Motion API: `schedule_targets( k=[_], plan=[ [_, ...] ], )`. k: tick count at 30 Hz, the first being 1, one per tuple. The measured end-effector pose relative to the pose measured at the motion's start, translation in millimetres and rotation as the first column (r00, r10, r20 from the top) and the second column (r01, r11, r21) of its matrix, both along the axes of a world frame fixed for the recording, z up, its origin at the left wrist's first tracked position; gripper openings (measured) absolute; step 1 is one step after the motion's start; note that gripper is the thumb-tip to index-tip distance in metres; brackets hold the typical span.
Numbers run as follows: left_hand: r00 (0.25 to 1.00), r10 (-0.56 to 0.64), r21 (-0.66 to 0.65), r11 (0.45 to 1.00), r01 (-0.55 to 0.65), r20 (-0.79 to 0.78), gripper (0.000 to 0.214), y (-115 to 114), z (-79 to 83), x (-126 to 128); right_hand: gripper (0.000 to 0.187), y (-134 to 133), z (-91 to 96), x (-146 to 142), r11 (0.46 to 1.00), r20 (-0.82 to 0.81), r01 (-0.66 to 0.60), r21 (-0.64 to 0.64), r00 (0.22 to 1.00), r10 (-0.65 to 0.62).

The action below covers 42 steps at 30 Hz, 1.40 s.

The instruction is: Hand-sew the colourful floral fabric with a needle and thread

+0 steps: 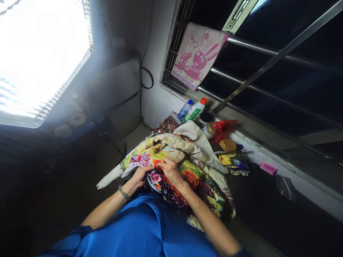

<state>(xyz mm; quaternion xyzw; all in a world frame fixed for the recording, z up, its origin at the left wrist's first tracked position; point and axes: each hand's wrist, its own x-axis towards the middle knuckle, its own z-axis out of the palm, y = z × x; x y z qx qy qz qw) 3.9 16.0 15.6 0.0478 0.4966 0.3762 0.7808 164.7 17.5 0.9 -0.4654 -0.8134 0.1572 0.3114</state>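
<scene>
A large cross-stitch cloth [191, 178] with bright flowers on black, green and yellow lies bunched over my lap and the table edge. My left hand [142, 174], with a bangle on the wrist, is closed on the cloth's near left part, thumb on top. Close beside it, my right hand [170, 172] is closed in a pinch over the red and orange flowers. Its fingertips almost meet my left thumb. Whatever sits between the right fingertips is too small to make out. At the left, a pale rolled end [109, 177] of the cloth sticks out.
Behind the cloth stand a blue-capped bottle [184, 110], a white-green bottle with a red cap [195, 111] and gold-lidded jars [227, 145]. A red plastic bag [223, 129] and a pink item [268, 168] lie along the window side. A bright lamp [40, 53] hangs upper left.
</scene>
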Motion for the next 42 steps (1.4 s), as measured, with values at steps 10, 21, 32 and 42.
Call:
schedule_targets(
  k=[10, 21, 32, 42],
  plan=[
    [0.998, 0.020, 0.004, 1.000, -0.019, -0.052, 0.019, 0.9, -3.9, 4.2, 0.022, 15.6, -15.3, 6.3, 0.969, -0.265, -0.105, -0.225, 0.963, 0.042],
    [0.999, 0.039, 0.010, 0.999, -0.039, -0.022, 0.020, 0.8, -5.8, 4.6, 0.021, 14.4, -19.8, 5.4, 0.942, -0.370, -0.114, -0.316, 0.929, -0.012],
    [0.998, 0.048, -0.021, 0.999, -0.048, 0.042, 0.024, 0.4, -4.4, 3.8, 0.021, 12.7, -19.7, 2.9, 0.956, -0.343, -0.079, -0.283, 0.939, -0.024],
    [1.000, -0.013, -0.017, 1.000, 0.013, -0.003, 0.018, 1.1, -10.7, -1.3, 0.024, -11.8, 2.5, -12.6, 0.991, 0.186, 0.105, 0.077, 0.976, -0.118]
  ],
)
